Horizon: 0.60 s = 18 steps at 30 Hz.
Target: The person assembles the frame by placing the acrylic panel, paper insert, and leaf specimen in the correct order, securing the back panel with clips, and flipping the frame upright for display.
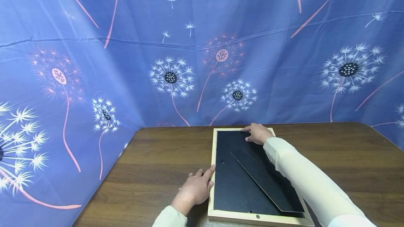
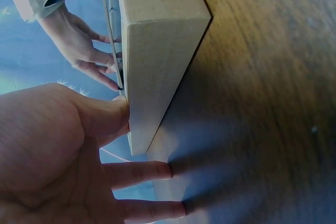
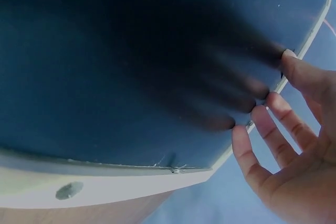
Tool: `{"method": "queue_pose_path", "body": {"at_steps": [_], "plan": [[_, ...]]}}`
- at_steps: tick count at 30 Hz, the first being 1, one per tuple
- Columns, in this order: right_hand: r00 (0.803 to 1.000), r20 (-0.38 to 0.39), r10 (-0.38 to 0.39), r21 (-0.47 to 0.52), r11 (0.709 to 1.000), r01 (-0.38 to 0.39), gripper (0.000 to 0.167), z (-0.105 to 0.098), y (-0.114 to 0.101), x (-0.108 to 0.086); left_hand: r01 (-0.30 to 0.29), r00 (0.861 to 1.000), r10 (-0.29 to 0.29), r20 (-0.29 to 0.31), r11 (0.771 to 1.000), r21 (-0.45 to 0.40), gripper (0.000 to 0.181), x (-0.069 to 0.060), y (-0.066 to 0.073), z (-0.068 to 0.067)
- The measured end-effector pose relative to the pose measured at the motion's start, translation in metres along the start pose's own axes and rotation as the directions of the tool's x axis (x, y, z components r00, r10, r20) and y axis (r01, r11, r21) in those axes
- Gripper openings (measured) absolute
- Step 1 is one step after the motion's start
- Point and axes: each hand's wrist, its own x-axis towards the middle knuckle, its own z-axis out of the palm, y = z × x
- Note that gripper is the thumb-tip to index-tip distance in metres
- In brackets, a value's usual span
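Note:
A picture frame (image 1: 236,215) with pale wood edges lies face down, showing its black backing board (image 1: 228,185). Across the board slants a long black easel stand (image 1: 266,179). My left hand (image 1: 195,188) is at the frame's left side; in the left wrist view its thumb touches the pale wooden edge (image 2: 157,61), and two straight fingers reach down to the table. At the far end, my right hand (image 1: 259,134) touches the backing board near the rim with its fingertips. The right wrist view shows these fingers (image 3: 273,129) fairly straight and spread, gripping nothing.
The brown wooden table (image 1: 164,157) extends to both sides of the frame. Behind it and along the left hangs a blue cloth (image 1: 132,73) printed with dandelions. A small dark round mark (image 3: 69,190) shows on the frame's edge.

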Motion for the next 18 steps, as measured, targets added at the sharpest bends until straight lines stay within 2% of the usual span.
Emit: {"method": "queue_pose_path", "body": {"at_steps": [4,13,18], "plan": [[1.0,-0.004,0.0,-0.018,1.0,0.0,0.046,0.0,-0.002,-0.002,-0.001,1.0,0.001,0.0,1.0,-0.003,0.048,0.0,0.0,0.0],[0.995,-0.033,-0.092,-0.084,0.992,0.089,0.046,-0.003,-0.004,-0.011,-0.005,1.0,0.005,-0.002,1.0,-0.001,0.048,0.0,0.0,0.0],[0.992,-0.023,-0.121,-0.107,0.987,0.118,0.045,-0.002,-0.005,-0.011,-0.01,1.0,0.01,-0.008,1.0,-0.001,0.048,0.0,-0.001,0.0]]}}
